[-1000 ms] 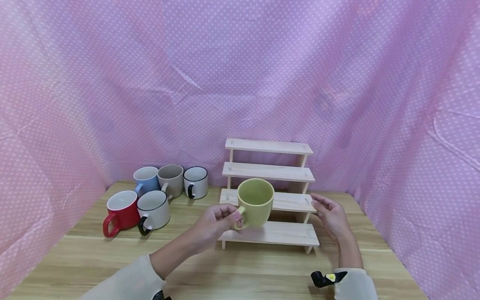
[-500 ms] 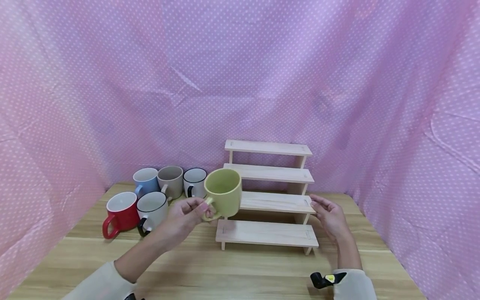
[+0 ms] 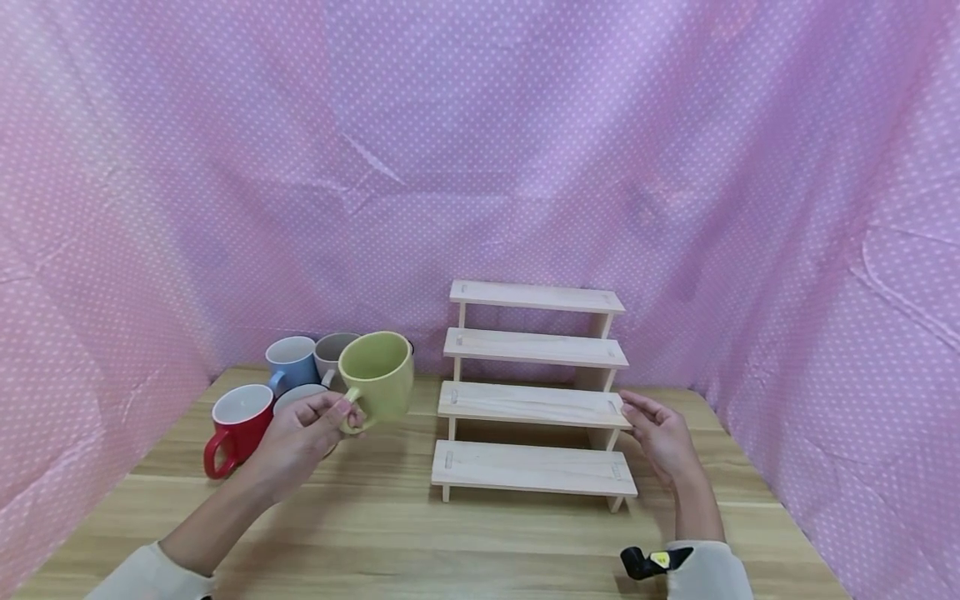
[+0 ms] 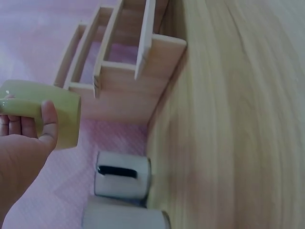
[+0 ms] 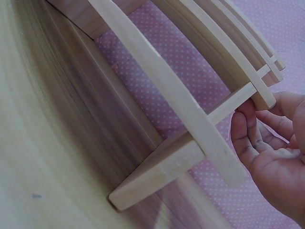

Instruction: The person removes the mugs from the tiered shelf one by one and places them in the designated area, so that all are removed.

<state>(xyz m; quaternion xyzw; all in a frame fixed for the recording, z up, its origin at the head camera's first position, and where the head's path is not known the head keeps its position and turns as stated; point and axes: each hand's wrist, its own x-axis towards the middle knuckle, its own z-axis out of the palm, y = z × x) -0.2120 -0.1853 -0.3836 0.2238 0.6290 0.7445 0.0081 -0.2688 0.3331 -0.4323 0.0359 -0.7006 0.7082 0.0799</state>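
Observation:
My left hand (image 3: 303, 437) pinches the handle of a yellow-green mug (image 3: 382, 379) between thumb and fingers. The mug is in the air, left of a four-step wooden display stand (image 3: 532, 465), and hides part of the mugs behind it. In the left wrist view the same mug (image 4: 69, 114) shows at the left, the thumb pressed along its handle. At the stand's right side my right hand (image 3: 663, 437) grips the end of the second step from the bottom. The right wrist view shows its curled fingers (image 5: 243, 133) under that board's edge.
At the left stand a red mug (image 3: 243, 421), a blue mug (image 3: 292, 362) and a grey mug (image 3: 330, 350). A white mug (image 3: 296, 396) is partly behind my left hand; another white mug (image 4: 121, 183) has a black handle. Pink dotted cloth (image 3: 480, 167) surrounds the wooden table (image 3: 450, 550).
My left hand has carried the yellow-green mug leftward, from in front of the stand to in front of the grey and white mugs. My right hand has stayed at the stand's side.

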